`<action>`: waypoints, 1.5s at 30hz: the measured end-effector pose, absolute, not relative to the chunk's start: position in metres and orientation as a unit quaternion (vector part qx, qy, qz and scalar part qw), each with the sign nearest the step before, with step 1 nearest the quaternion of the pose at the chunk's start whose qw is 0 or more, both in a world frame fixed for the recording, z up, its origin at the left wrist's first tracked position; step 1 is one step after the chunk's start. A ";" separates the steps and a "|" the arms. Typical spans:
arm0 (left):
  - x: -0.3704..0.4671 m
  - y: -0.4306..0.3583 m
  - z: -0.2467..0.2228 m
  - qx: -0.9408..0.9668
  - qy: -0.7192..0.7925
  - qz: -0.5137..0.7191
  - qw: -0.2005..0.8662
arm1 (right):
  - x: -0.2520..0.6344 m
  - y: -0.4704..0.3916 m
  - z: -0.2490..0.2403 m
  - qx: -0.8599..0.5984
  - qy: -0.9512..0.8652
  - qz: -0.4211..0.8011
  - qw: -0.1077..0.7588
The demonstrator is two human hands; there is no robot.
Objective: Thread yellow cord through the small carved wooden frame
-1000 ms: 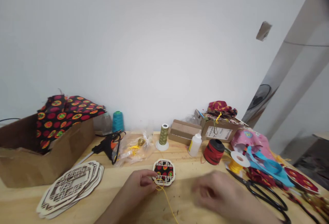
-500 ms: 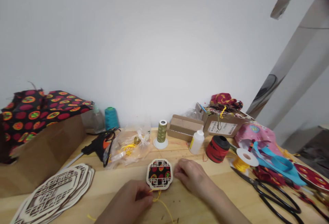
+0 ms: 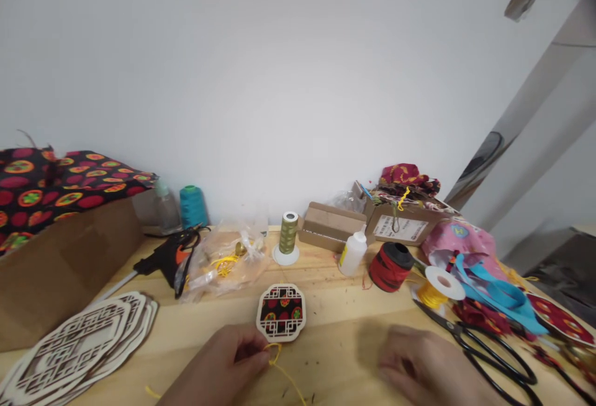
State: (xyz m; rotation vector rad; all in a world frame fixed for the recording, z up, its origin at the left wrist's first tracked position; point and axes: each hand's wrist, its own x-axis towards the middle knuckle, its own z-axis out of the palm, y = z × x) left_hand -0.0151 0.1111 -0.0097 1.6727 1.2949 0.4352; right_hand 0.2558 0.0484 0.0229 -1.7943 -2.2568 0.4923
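The left hand (image 3: 228, 359) is pinching a yellow cord (image 3: 275, 356) at the table's (image 3: 335, 306) near edge, just below the wooden fretwork ornament (image 3: 280, 311). The right hand (image 3: 419, 369) is resting loosely curled, empty, beside black scissors (image 3: 488, 356); 1 red spool (image 3: 390, 266) is standing behind.

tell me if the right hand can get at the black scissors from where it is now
Probably yes. The right hand rests on the table just left of the black scissors, with only bare wood showing between them. The yellow cord spool sits farther back, out of that path.
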 end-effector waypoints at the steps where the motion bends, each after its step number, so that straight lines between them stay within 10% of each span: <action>1: -0.014 0.111 -0.009 0.677 0.529 0.182 0.479 | 0.243 0.061 0.020 -0.605 -0.770 0.163 0.122; 45: -0.006 0.110 -0.011 0.502 0.473 0.183 0.701 | 0.162 0.104 -0.006 -0.576 -0.729 0.308 0.207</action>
